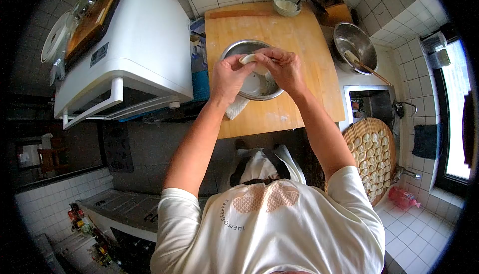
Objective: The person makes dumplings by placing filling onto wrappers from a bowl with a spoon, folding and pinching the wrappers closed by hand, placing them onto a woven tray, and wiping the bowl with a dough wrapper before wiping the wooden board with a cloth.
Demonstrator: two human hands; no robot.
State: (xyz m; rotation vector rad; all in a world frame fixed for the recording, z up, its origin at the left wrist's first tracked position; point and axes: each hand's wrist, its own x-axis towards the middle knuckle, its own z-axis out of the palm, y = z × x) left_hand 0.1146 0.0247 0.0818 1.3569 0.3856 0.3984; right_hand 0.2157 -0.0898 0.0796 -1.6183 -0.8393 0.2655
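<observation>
A small white dumpling (pixel 247 59) is pinched between my two hands, above a steel mixing bowl (pixel 269 95). My left hand (pixel 228 80) grips its left end with the thumb and fingers closed. From the other side, my right hand (pixel 284 72) presses the dough between thumb and fingertips. Whether filling is inside the dough cannot be made out. The bowl stands on a wooden board (pixel 312 84), its inside partly hidden by my hands. A folded white cloth (pixel 237 108) lies against the bowl's near left side.
A small bowl (pixel 286 7) with a utensil sits at the board's far edge, near a knife block (pixel 335 14). To the right are a steel pot (pixel 366 49), a sink (pixel 371 102) and a round woven tray (pixel 349 133) of dumplings. A white appliance (pixel 144 34) stands left.
</observation>
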